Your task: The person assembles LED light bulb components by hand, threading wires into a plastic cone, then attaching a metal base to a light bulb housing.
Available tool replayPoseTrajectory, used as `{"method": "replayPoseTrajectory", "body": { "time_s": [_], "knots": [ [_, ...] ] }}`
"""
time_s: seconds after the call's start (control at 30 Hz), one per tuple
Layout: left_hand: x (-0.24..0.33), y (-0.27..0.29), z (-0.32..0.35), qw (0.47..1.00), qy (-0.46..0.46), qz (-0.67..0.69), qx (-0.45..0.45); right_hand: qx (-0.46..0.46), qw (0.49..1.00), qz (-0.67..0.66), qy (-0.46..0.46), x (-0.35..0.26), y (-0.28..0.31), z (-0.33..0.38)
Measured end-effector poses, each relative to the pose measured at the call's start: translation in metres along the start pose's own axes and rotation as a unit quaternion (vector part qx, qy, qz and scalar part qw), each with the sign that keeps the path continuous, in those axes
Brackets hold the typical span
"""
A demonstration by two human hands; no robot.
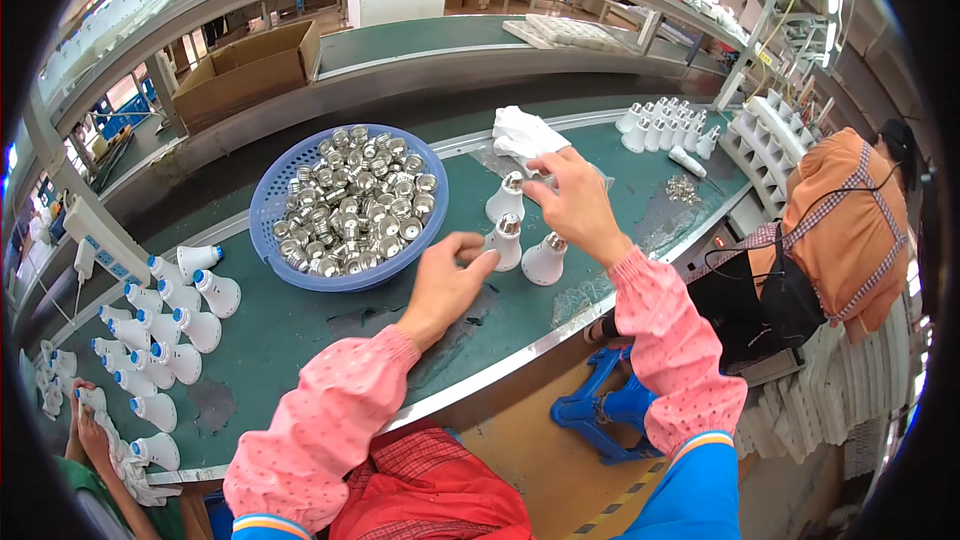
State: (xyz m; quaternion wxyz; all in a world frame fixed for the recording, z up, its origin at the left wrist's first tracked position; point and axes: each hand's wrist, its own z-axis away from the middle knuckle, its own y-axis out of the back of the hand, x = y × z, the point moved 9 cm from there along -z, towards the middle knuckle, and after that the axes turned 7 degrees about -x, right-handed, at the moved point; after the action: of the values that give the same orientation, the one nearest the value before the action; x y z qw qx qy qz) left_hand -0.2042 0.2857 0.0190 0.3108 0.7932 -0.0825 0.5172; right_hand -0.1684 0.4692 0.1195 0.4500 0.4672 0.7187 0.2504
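Left hand (447, 285) pinched the metal cap of a white bulb housing (505, 242) mid-desk, just beside the blue basket (268, 202). Right hand (577, 202), fingers curled, touched another housing (507, 198) near a third (545, 260). Bare green desk (300, 330) lay open toward its near edge.

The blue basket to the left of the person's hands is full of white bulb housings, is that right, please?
Not quite: the blue basket to the left of the hands is full of silver metal screw caps, not white bulb housings. The head view shows this; the white bulb housings stand on the belt beside it.
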Motion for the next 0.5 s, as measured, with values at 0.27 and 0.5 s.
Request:
{"method": "replayPoseTrajectory", "body": {
  "time_s": [0.27, 0.5],
  "knots": [
    [-0.002, 0.038, 0.104, 0.866, 0.299, 0.375, -0.138, -0.131, 0.990, 0.043, -0.022, 0.044, -0.056, -0.039],
    [-0.029, 0.075, 0.164, 0.741, 0.346, 0.576, -0.012, -0.112, 0.985, 0.129, 0.032, 0.033, -0.059, -0.038]
  ]
}}
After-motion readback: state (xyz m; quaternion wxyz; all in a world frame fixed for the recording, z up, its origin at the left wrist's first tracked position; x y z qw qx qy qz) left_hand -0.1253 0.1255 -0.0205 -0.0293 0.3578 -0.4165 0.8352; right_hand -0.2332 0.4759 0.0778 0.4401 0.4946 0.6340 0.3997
